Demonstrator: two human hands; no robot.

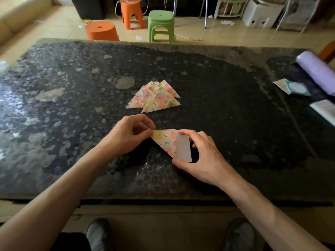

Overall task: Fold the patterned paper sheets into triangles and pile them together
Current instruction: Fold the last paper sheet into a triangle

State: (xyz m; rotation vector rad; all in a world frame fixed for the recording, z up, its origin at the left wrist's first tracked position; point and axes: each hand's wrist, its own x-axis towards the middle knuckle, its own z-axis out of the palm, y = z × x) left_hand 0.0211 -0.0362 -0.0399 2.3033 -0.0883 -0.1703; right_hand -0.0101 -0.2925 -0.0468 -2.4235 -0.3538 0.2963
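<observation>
We hold the patterned sheet (165, 140) on the near middle of the table (72, 87), folded to a triangle with a white strip exposed at its right. Our left hand (126, 134) pinches the left corner. Our right hand (201, 156) grips the strip, thumb at the near corner. The pile of triangles (155, 96) lies farther off, apart.

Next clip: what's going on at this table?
A person is folding a patterned paper sheet on a dark table. The left hand pinches the sheet's left corner, and the right hand grips its right side, where a white strip of the underside shows. This fold is not finished. A pile of folded triangles lies farther out on the table, apart from both hands.
</observation>
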